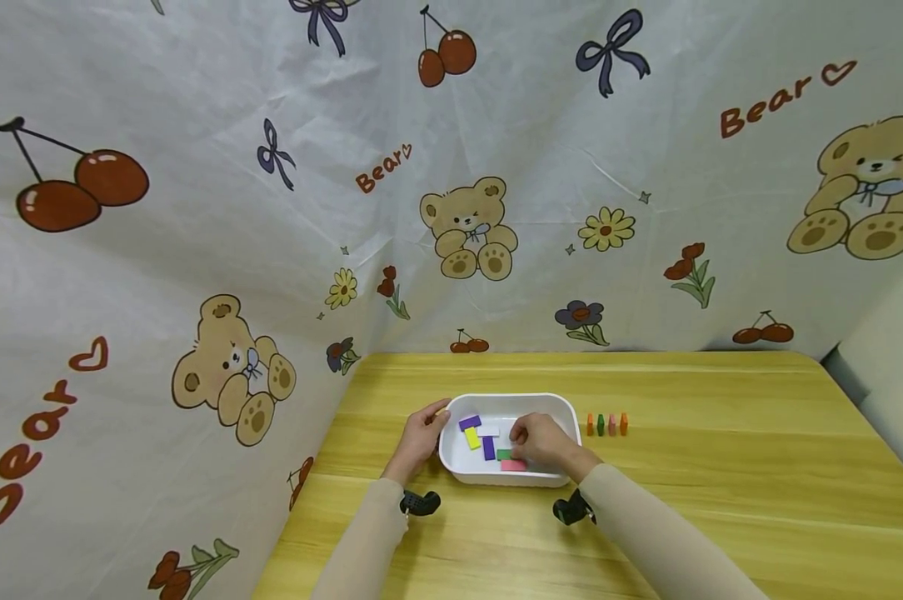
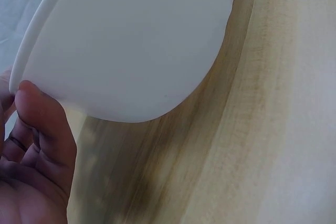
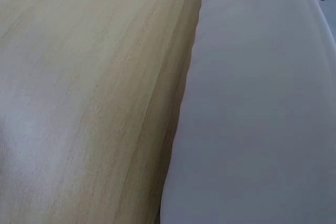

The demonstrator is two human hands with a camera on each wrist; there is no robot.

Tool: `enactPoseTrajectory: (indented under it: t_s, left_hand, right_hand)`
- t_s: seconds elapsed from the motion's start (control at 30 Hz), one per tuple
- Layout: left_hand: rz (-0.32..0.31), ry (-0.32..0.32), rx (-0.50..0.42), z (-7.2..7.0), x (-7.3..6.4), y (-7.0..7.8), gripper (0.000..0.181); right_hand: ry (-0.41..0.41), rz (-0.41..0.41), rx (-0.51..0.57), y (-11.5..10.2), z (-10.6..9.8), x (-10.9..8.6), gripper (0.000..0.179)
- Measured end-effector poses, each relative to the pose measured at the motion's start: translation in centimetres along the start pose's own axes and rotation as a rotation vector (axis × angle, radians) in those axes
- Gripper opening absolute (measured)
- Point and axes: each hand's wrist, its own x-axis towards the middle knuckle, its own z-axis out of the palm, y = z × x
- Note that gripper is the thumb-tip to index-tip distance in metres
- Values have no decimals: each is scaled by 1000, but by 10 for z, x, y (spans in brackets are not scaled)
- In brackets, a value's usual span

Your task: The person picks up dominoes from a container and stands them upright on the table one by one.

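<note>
A white plastic tub (image 1: 496,479) stands on the wooden table. My left hand (image 1: 421,437) holds its left rim; in the left wrist view the thumb (image 2: 39,111) presses the rim with fingers behind it. Over the tub's right half, my right hand (image 1: 545,440) reaches inside with bent fingers, beside a green block (image 1: 504,455) and a pink block (image 1: 514,466). Its fingertips are partly hidden, so a grip on a block cannot be made out. Further left in the tub lie two purple blocks, a yellow block (image 1: 471,438) and a white block (image 1: 488,432).
Several small blocks stand upright in a row right of the tub, among them an orange block (image 1: 624,424) and a green one (image 1: 601,425). A bear-printed cloth (image 1: 541,167) hangs behind and left of the table (image 1: 721,483). The tub's side wall (image 3: 257,108) fills much of the right wrist view.
</note>
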Motion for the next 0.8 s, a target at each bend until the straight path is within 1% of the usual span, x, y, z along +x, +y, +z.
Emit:
enactPoseTrajectory:
  t_s: [0.3, 0.6, 0.8]
  left_hand:
    - [1, -1, -1, 0, 0, 0, 37]
    - [-1, -3, 6, 0, 0, 1, 37]
    - [1, -4, 8, 0, 0, 0, 36]
  right_hand:
    - [2, -17, -28, 0, 0, -1, 14]
    - [36, -39, -60, 2, 0, -1, 12]
    - [21, -16, -59, 1, -1, -2, 11]
